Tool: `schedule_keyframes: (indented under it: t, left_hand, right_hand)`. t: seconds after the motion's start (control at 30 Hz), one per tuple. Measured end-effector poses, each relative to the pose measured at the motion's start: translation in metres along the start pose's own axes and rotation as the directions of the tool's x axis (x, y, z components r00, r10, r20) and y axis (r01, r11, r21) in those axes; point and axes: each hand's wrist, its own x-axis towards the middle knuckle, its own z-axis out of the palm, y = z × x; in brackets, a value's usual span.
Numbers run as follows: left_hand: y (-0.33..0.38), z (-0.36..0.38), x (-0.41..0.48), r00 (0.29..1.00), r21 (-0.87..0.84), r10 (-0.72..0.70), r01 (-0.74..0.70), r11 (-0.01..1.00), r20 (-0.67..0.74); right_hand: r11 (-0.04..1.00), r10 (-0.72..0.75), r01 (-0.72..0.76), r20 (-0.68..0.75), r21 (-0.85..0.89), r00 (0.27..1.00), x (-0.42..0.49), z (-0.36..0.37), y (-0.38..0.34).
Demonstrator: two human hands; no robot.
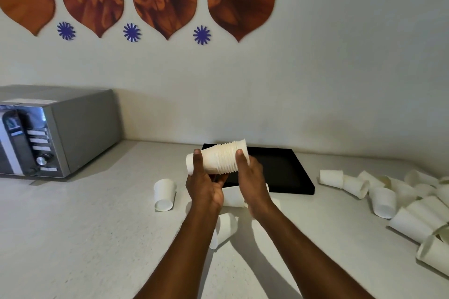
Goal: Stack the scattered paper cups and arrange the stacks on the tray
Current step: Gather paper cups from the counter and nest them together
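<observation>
White paper cups, nested into one stack [218, 159], are held sideways in the air with both hands. The closed end points left and the bunched rims sit on the right, tipped up a bit. The left hand [205, 189] wraps the closed end, thumb over the top and fingers curled underneath. The right hand [252, 182] grips the rim end the same way.

The stack hovers over the near-left corner of the black tray [291, 177] (which lies flat on the pale counter [85, 238], close to the wall).

A single cup [164, 194] lies on its side left of the hands, and another tipped cup [227, 227] lies between the forearms. A messy heap of cups [401, 204] is sprawled to the right of the tray. A silver microwave [60, 133] sits far left.
</observation>
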Motion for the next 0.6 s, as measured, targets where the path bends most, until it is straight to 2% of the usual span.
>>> schedule_keyframes:
  t: [0.1, 0.27, 0.43, 0.6]
  left_hand:
    - [0.001, 0.0, 0.0, 1.0, 0.014, 0.026, -0.025, 1.0, -0.01]
    - [0.0, -0.002, -0.003, 0.994, 0.021, 0.001, -0.003, 1.0, 0.108]
    - [0.017, -0.006, 0.008, 0.968, 0.241, 0.012, -0.075, 0.968, 0.251]
    - [0.038, -0.003, 0.036, 0.946, 0.448, 0.0, -0.154, 0.881, 0.325]
  right_hand:
    - [0.981, -0.057, 0.071, 0.082, -0.179, 0.995, -0.001, 0.005, 0.003]
    - [0.966, -0.159, 0.182, 0.136, -0.184, 0.978, -0.001, 0.001, 0.008]
    - [0.931, -0.153, 0.222, 0.242, -0.289, 0.958, 0.019, -0.006, 0.002]
    - [0.869, -0.217, 0.382, 0.453, -0.315, 0.865, 0.058, 0.001, -0.01]
